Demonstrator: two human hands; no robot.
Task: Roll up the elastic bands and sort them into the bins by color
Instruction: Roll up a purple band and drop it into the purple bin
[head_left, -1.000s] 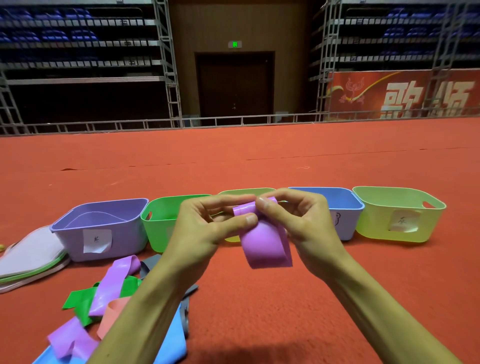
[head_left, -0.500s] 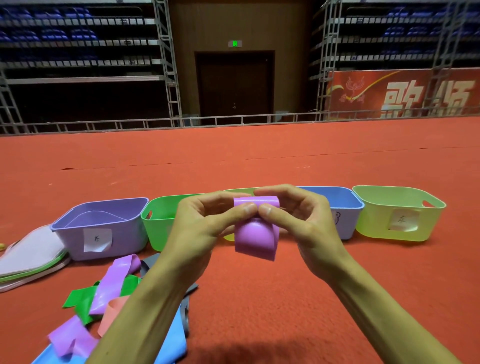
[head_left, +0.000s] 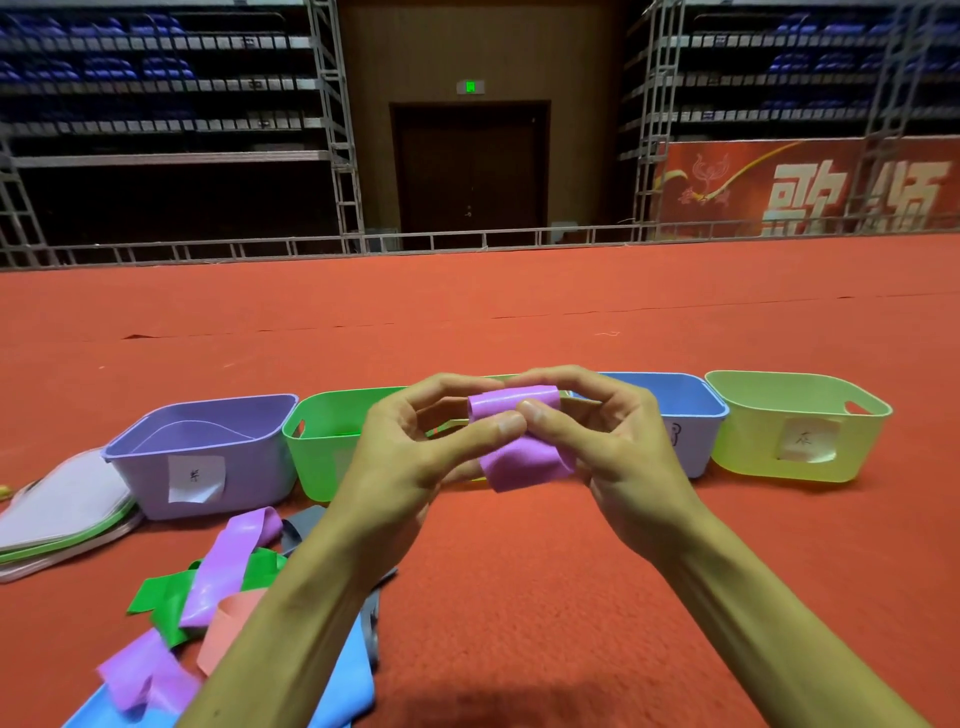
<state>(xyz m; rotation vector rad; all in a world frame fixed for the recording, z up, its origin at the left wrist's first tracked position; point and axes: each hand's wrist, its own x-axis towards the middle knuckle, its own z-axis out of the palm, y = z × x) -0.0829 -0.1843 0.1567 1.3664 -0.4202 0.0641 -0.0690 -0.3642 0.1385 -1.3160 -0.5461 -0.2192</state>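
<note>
Mid-roll, pinching band (head_left: 522, 452) in left hand (head_left: 410, 462) and right hand (head_left: 623, 457); next, likely tucking tail, then into purple bin (head_left: 260, 467) at nine o'clock.

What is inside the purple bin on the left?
Inside the purple bin only inner walls show, with a thin curved line on the far one. Its near wall hides the bottom, so bands there cannot be seen.

red carpet (head_left: 467, 322), dark door (head_left: 470, 166), green exit sign (head_left: 470, 87), red banner (head_left: 805, 187)
</note>
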